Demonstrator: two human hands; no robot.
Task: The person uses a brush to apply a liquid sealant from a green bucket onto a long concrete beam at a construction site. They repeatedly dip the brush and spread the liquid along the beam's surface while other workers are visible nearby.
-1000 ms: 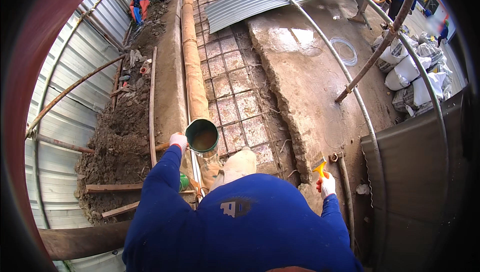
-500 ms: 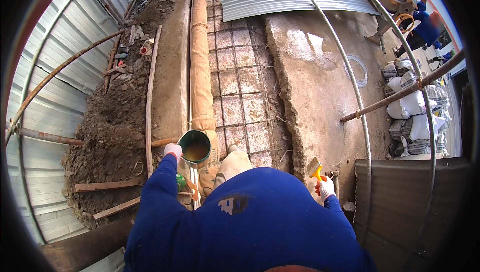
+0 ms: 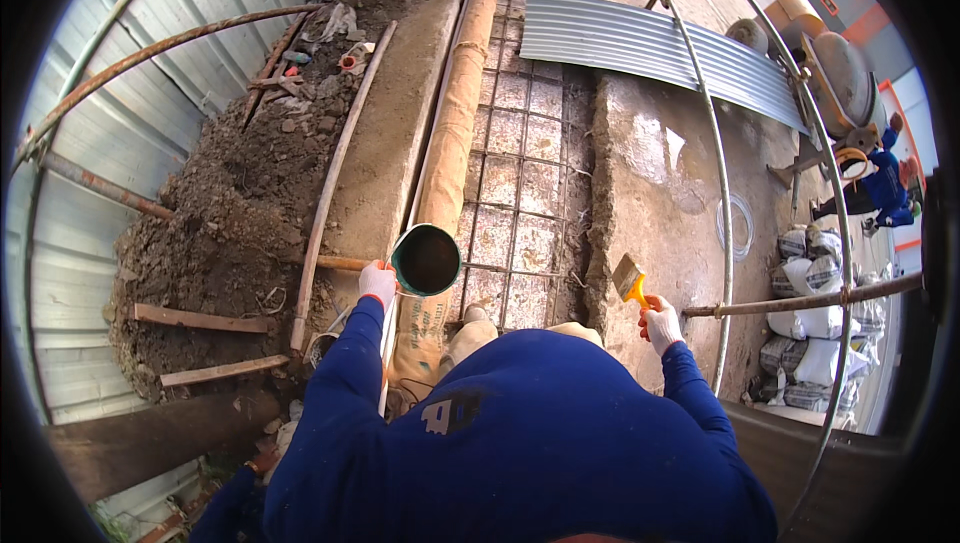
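My left hand point(image 3: 378, 284), in a white and orange glove, is closed on the edge of a dark green bucket point(image 3: 426, 261). The bucket's mouth faces me, and its inside looks dark and brownish. It hangs over a long pipe-like form wrapped in tan sacking point(image 3: 460, 123). Out to the right, my right hand point(image 3: 660, 324), gloved the same way, grips a paintbrush point(image 3: 632, 281) by its yellow handle. The bristles point up and to the left, above the concrete slab point(image 3: 650, 233), touching nothing that I can see.
A rebar grid point(image 3: 518, 153) lies in the trench ahead. Curved metal poles point(image 3: 715, 133) rise at the right. Corrugated sheet point(image 3: 660, 48) spans the trench. Sacks point(image 3: 815, 328) are piled at right, near another person point(image 3: 885, 188). Soil point(image 3: 230, 233) and planks lie left; a co-worker's hand point(image 3: 265, 460) shows lower left.
My view has swung, so the trench now slants right. The bucket's inside looks darker. My right hand has come up and forward with the paintbrush. A co-worker's arm now shows at lower left.
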